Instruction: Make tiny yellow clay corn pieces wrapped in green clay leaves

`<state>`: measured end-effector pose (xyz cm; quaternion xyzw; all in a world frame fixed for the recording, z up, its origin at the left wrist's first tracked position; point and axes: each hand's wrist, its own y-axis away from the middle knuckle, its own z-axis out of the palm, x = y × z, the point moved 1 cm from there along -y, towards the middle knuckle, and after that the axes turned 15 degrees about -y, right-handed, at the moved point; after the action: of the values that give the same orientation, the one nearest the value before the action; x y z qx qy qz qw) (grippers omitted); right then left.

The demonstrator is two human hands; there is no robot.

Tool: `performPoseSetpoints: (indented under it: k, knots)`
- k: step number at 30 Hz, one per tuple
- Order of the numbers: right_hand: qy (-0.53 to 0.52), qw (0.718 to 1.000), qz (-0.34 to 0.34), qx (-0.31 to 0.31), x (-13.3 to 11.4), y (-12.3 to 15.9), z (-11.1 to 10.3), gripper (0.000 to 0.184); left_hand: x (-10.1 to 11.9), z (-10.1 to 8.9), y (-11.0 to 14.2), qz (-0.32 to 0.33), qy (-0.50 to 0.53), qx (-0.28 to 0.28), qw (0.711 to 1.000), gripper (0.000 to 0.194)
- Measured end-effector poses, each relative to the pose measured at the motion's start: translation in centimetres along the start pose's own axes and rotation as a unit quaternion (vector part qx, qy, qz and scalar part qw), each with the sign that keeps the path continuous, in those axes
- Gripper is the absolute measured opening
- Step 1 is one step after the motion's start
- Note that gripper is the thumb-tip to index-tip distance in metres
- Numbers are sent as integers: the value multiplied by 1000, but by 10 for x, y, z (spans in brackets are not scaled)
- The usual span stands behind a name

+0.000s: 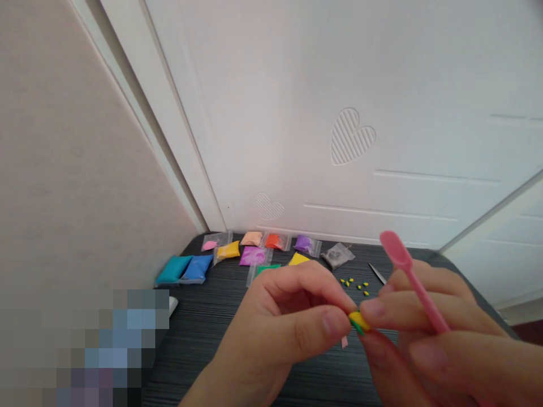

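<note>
Left hand [292, 328] and right hand [441, 333]: fingertips pinched on yellow-green piece [360, 321], probably clay; right also holds pink tool [418, 282]; small yellow-green bits [359, 287] beyond.

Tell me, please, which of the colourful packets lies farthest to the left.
The teal packet; every other one, even the blue packet beside it, lies further right.

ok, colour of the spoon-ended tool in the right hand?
Pink, clearest in the head view.
</note>
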<state>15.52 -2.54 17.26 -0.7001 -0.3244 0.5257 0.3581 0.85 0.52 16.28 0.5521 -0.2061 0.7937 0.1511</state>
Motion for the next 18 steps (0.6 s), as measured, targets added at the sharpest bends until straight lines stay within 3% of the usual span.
performPoseSetpoints:
  k: [6, 14, 18]
  knots:
    - [-35, 999, 12, -4, 4, 0, 0, 30, -1, -1, -1, 13, -18, -4, 1000, 8]
    - [-60, 997, 37, -42, -10, -24, 2, 22, 0, -1, -2, 33, -67, 25, 997, 7]
    - [-71, 997, 27, -3, -13, -23, 6, 32, -2, -3, -1, 28, -103, 33, 994, 9]
